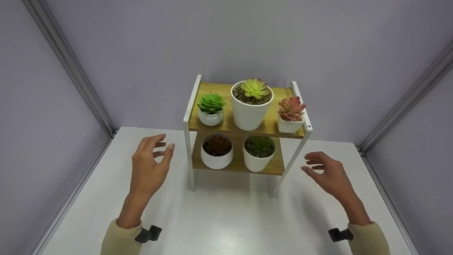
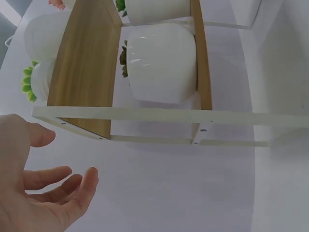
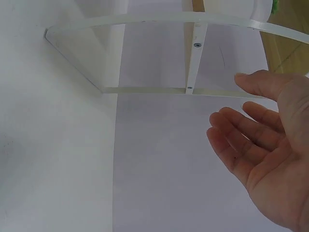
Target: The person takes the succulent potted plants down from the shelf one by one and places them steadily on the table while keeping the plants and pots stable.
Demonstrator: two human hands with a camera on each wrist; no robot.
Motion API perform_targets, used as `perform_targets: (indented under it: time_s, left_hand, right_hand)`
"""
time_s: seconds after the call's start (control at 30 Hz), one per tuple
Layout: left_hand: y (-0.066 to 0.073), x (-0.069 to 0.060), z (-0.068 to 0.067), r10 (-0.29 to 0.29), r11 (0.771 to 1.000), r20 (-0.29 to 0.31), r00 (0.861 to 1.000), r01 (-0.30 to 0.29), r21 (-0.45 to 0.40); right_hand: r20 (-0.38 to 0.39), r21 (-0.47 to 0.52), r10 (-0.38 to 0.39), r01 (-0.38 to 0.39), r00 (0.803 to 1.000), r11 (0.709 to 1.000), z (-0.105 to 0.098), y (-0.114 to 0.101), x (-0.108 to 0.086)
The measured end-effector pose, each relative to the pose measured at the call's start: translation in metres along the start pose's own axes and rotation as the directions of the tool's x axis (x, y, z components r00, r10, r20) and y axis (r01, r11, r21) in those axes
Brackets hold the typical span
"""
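Observation:
A two-tier shelf with wooden boards (image 1: 226, 131) and a white frame stands between the hands. My left hand (image 1: 150, 161) is held in the air left of it, touching nothing, fingers loosely bent; in the left wrist view the hand (image 2: 48, 188) is beside the frame's side bar (image 2: 159, 115). My right hand (image 1: 329, 175) hovers on the right side, holding nothing; the right wrist view shows its palm (image 3: 270, 159) near the white side frame (image 3: 159, 18). On top are a green succulent (image 1: 211, 103), a larger white pot (image 1: 249, 115) and a pink succulent (image 1: 291, 108).
The lower board carries a pot with a reddish-brown plant (image 1: 217, 161) and a pot with a dark green plant (image 1: 257, 163). The shelf stands on a white table (image 1: 226, 216), near the pale back wall (image 1: 233, 39). Side walls with metal corner posts (image 1: 74, 67) enclose the table.

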State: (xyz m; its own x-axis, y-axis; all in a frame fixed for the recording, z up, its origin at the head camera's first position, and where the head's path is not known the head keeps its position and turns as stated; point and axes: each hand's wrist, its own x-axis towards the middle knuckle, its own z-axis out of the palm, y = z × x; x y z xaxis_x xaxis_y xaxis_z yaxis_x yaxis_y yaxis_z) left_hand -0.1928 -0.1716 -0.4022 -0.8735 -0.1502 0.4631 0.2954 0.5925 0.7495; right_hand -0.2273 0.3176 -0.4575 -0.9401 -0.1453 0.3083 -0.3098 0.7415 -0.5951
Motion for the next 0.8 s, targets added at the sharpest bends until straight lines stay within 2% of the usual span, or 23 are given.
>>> perform_targets:
  time_s: [0.13,0.3,0.57,0.8]
  left_hand:
    - [0.011,0.000,-0.002,0.014,1.000,-0.040,0.999,-0.015,-0.026]
    - [0.026,0.000,-0.002,0.063,0.996,-0.083,0.995,-0.068,-0.065]
    - [0.048,0.000,-0.002,0.114,0.977,-0.129,0.985,-0.135,-0.164]
    - [0.066,-0.001,0.000,0.145,0.971,-0.120,0.982,-0.165,-0.176]
  right_hand:
    - [0.033,-0.007,0.012,-0.012,0.999,1.000,-0.001,-0.007,-0.001]
    - [0.063,0.013,0.009,-0.010,0.998,1.000,-0.003,-0.015,-0.002]
    - [0.027,0.058,-0.017,0.015,0.999,0.998,-0.010,-0.027,-0.002]
    - [0.002,0.112,-0.020,0.020,1.000,0.994,-0.010,-0.037,-0.005]
